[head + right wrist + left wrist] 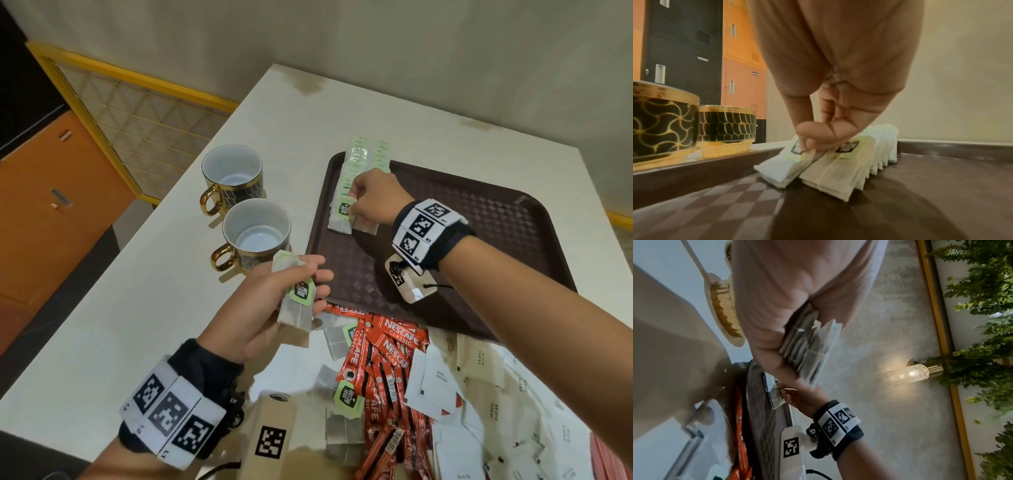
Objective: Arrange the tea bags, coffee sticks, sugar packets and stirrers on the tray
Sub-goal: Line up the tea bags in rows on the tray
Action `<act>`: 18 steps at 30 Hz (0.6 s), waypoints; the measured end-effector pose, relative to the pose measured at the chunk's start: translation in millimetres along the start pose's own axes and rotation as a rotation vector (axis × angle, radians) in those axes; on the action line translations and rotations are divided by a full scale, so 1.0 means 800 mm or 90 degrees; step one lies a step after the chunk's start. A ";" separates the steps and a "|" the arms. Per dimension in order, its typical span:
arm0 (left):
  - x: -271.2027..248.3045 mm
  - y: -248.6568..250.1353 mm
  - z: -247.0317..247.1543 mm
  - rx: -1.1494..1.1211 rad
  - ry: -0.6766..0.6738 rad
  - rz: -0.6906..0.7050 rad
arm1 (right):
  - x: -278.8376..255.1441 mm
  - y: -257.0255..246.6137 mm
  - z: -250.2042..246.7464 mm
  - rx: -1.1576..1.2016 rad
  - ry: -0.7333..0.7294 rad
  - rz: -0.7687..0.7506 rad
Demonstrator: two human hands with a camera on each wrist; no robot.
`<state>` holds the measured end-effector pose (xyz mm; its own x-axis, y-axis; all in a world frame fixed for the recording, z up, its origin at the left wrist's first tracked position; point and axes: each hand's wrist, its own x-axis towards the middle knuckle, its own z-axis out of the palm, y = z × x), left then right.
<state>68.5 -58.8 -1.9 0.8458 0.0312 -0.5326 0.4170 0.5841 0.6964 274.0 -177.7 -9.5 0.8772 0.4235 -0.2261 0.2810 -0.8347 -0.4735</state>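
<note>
Two mugs [239, 192] stand on the table [137, 308] just beside the left rim of the tray [479, 240], which serves as the landmark. The left hand [274, 301] hovers off the near-left corner of the tray, fingers curled round a small stack of tea bags [296, 298] (several layers show in the left wrist view). On the tray, two rows of tea bags [356, 171] run along its left side, overlapping toward the far rim. The right hand [373, 202] sits at the near end of these rows, thumb and fingertips pinching the front tea bag [343, 219] at its tag. Below the near rim of the tray lie loose tea bags [342, 404], red coffee sticks [387, 359] and, further right, white sugar packets [479, 394].
</note>
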 end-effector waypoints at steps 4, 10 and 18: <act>-0.001 -0.004 -0.002 -0.001 0.005 -0.010 | 0.002 -0.002 -0.006 -0.013 0.016 0.002; -0.003 -0.006 -0.001 -0.025 0.015 -0.027 | -0.016 -0.010 0.009 -0.062 0.053 -0.103; -0.008 -0.004 0.002 -0.050 -0.001 -0.046 | -0.013 -0.008 0.015 -0.095 0.016 -0.073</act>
<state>62.0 -62.1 0.2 0.8149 -0.0155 -0.5793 0.4500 0.6468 0.6157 258.1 -172.4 -14.5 0.8448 0.5118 -0.1562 0.4328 -0.8252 -0.3630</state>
